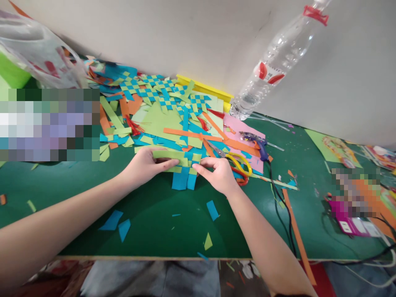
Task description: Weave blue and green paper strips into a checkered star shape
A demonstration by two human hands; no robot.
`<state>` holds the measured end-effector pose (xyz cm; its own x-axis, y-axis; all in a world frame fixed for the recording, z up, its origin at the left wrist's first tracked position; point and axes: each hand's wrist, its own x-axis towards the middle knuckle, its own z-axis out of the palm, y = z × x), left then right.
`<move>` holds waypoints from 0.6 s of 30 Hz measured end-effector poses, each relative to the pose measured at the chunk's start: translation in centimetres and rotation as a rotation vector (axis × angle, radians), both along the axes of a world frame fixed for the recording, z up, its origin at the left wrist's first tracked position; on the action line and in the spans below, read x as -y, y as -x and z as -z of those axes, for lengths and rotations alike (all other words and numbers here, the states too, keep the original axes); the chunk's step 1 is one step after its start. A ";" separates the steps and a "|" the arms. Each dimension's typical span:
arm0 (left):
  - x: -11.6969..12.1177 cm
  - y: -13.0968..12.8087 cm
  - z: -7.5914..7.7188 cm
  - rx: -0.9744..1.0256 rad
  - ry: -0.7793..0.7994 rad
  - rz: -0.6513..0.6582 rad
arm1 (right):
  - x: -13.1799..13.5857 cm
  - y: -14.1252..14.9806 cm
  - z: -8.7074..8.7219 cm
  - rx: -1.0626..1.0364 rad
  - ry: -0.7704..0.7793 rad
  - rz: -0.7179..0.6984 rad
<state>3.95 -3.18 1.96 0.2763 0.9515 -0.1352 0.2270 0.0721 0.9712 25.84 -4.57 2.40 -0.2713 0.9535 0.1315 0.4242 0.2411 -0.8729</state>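
Between my hands is a small weave of blue and light-green paper strips [183, 178], just over the green table. My left hand [152, 164] pinches a light-green strip at the weave's left side, thumb in front and fingers behind it. At the right edge, the thumb and fingertips of my right hand [218, 172] close on the woven strips. Blue strip ends hang below the woven part. Close to my right hand lie scissors [239, 163] with yellow and red handles, partly hidden by that hand. Behind the weave are orange strips [182, 133] and a light-green sheet [162, 119].
Finished blue-green woven pieces [151, 90] pile up at the back. A clear plastic bottle [272, 62] stands by the wall. A purple glue gun [262, 148] with a black cord lies to the right. Paper scraps [111, 220] are scattered near the table's front edge [148, 258].
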 end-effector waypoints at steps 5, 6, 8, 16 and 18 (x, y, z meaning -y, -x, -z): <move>0.0 -0.1 -0.1 0.076 0.038 0.013 | 0.0 0.0 -0.1 0.008 -0.019 -0.004; 0.0 -0.1 -0.2 0.079 0.042 0.018 | 0.0 0.0 -0.1 0.011 -0.020 -0.008; 0.0 -0.1 -0.2 0.077 0.048 0.031 | 0.0 0.0 -0.1 0.015 -0.021 -0.016; 0.1 -0.1 -0.4 0.072 0.057 0.075 | 0.0 -0.1 -0.4 0.016 -0.014 -0.037; 0.1 0.0 -0.3 0.062 0.046 0.089 | 0.0 -0.1 -0.5 0.012 -0.011 -0.040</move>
<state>3.95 -3.30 2.24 0.3688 0.9160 -0.1579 0.1744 0.0987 0.9797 25.91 -4.58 2.92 -0.3108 0.9404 0.1382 0.4244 0.2674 -0.8651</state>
